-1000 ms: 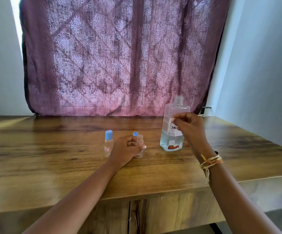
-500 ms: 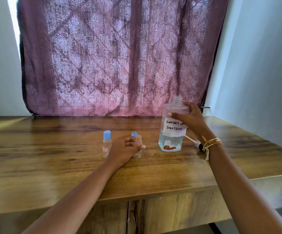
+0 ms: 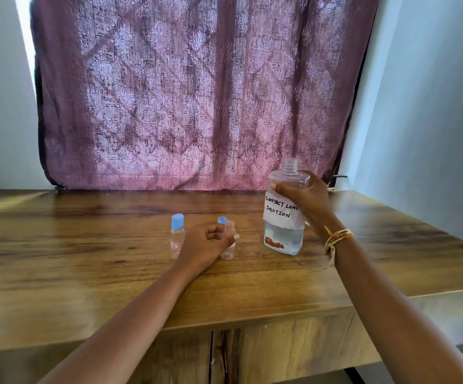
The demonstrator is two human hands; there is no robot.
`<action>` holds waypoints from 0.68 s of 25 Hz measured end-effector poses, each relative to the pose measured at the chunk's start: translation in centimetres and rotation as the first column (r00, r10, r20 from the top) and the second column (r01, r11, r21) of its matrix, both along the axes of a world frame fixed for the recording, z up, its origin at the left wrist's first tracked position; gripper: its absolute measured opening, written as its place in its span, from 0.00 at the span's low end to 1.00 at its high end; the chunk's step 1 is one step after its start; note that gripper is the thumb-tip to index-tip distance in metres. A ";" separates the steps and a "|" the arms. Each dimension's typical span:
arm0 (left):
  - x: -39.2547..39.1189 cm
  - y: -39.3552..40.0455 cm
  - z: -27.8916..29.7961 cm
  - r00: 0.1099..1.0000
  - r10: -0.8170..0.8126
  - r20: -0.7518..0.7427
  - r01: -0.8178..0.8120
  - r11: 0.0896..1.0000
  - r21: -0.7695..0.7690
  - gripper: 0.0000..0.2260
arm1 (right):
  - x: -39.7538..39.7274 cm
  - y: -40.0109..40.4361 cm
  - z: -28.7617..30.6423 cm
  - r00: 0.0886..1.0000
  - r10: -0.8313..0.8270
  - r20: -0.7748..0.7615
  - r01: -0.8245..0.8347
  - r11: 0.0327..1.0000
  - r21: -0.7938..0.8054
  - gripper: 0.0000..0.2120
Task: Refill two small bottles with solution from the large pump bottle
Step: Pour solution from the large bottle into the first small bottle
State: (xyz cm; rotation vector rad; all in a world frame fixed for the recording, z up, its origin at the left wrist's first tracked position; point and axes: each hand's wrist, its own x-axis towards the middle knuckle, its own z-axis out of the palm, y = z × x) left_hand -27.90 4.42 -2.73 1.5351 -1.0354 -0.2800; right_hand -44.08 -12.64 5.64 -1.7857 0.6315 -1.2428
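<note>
Head: large bottle point(image 3: 285, 214) in right hand point(image 3: 306, 199)

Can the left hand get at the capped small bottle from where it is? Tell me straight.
Probably yes. The capped small bottle stands just beside the left hand with nothing between them, but that hand is holding the open small bottle and would have to let go first.

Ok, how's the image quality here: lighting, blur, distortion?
Head view: backlit through the curtain, with a blown-out strip of daylight at its left edge; wide-angle lens bows the table edge and walls; forearms near the frame bottom look soft; the large bottle label reads clearly, the uncapped small bottle is faint against the wood.
</note>
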 end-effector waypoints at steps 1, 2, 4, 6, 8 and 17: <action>0.0 0.0 0.0 1.000 0.004 -0.011 -0.004 1.000 -0.004 0.15 | 0.2 0.1 0.0 1.000 -0.009 -0.008 0.009 0.999 -0.053 0.28; 0.0 0.0 0.0 1.000 0.003 -0.028 -0.003 1.000 -0.010 0.16 | 0.4 0.1 0.0 1.000 -0.017 -0.010 0.016 0.994 -0.112 0.30; 0.0 -0.1 0.0 0.998 -0.015 -0.055 0.013 0.999 -0.032 0.16 | 0.8 0.4 -0.2 1.000 -0.024 -0.003 0.022 0.973 -0.230 0.31; 0.0 -0.1 0.0 0.998 -0.024 -0.057 0.021 0.999 -0.046 0.14 | 1.3 0.7 -0.4 1.000 -0.024 -0.010 0.019 0.941 -0.338 0.30; -0.1 -0.1 0.0 0.999 -0.021 -0.040 0.020 0.999 -0.049 0.13 | 1.9 0.9 -0.8 0.997 -0.054 -0.059 0.022 0.896 -0.444 0.30; -0.2 -0.4 0.0 0.994 -0.062 -0.092 0.058 0.997 -0.047 0.10 | 4.0 0.2 -4.0 0.989 -0.114 -0.098 0.021 0.746 -0.665 0.34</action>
